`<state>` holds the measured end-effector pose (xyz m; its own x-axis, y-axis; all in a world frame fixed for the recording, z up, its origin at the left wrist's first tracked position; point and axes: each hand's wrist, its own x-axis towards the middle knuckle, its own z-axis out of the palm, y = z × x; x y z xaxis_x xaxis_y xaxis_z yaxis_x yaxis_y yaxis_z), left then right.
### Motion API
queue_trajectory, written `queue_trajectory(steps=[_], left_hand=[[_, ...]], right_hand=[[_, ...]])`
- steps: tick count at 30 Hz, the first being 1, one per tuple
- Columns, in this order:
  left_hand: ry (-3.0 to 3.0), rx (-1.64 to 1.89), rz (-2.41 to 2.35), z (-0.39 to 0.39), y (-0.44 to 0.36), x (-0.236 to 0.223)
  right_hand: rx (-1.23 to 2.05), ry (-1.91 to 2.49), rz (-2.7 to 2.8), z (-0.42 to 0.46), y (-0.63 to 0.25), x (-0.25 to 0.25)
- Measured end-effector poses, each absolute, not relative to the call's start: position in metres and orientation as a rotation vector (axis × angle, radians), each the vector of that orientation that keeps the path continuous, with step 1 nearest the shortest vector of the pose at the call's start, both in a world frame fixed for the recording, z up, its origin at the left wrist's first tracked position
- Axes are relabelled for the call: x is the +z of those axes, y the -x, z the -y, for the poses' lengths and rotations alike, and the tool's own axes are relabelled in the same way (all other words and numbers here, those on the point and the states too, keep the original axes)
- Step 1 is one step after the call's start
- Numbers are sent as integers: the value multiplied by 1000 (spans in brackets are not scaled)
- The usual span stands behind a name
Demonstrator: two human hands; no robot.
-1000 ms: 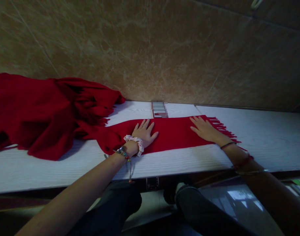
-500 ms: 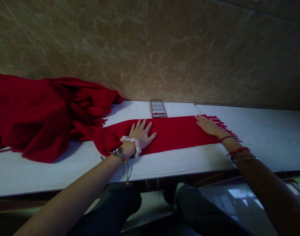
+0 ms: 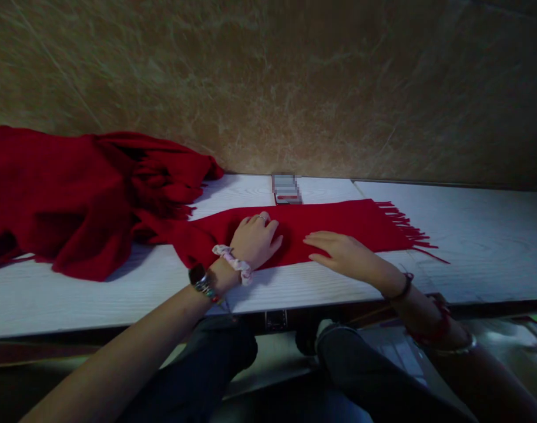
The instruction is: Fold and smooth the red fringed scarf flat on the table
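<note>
- Red scarf (image 3: 295, 232), one length laid out nearly flat across the middle of the table (image 3: 484, 235), its far edge roughly following the line of the wall
- Fringe (image 3: 398, 226) at the scarf's right end, strands loose on the table, the nearest ones trailing longest
- Left hand (image 3: 255, 239), palm down over the left part of the flat length; fingers bent, tips at the cloth, thumb set apart from them; whether any cloth is pinched, cannot tell
- Right hand (image 3: 343, 254), over the near edge of the flat length; fingers close together, thumb apart from them, nothing held; contact with the cloth unclear
- Heap of red cloth (image 3: 74, 200), rumpled, at the left of the table, with fringe on its right side, meeting the left end of the flat length
- Small flat item (image 3: 287, 189), blurred out, on the table just beyond the scarf, between it and the wall
- Pale scrunchie (image 3: 234, 264) and watch (image 3: 198, 275), left wrist
- Dark band (image 3: 406, 288), red band (image 3: 438, 326) and bangle (image 3: 465, 346), right wrist and forearm
- Wall (image 3: 268, 88), brown, marbled, behind the table
</note>
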<state>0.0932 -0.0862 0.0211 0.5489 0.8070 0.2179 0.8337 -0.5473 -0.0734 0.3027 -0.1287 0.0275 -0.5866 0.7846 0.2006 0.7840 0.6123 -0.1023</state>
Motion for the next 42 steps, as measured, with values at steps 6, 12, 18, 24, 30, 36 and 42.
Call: queue_trajectory(steps=[6, 12, 18, 24, 30, 36, 42], left_hand=[[2928, 54, 968, 103, -87, 32], [2920, 282, 921, 104, -85, 38], [2849, 208, 1019, 107, -85, 38], [2762, 148, 1120, 107, -92, 38], [2722, 126, 1168, 105, -92, 37], [2716, 193, 1233, 104, -94, 41], [2723, 213, 1252, 108, -96, 46]], right_hand=[[-67, 1256, 2766, 136, -319, 26], [-145, 1222, 2785, 133, -327, 21], [-204, 1314, 2692, 133, -331, 17], [-215, 1501, 2578, 131, -357, 18], [-271, 1592, 2428, 127, -378, 12], [-366, 1498, 2400, 125, -388, 6], [-441, 1415, 2406, 126, -392, 6]])
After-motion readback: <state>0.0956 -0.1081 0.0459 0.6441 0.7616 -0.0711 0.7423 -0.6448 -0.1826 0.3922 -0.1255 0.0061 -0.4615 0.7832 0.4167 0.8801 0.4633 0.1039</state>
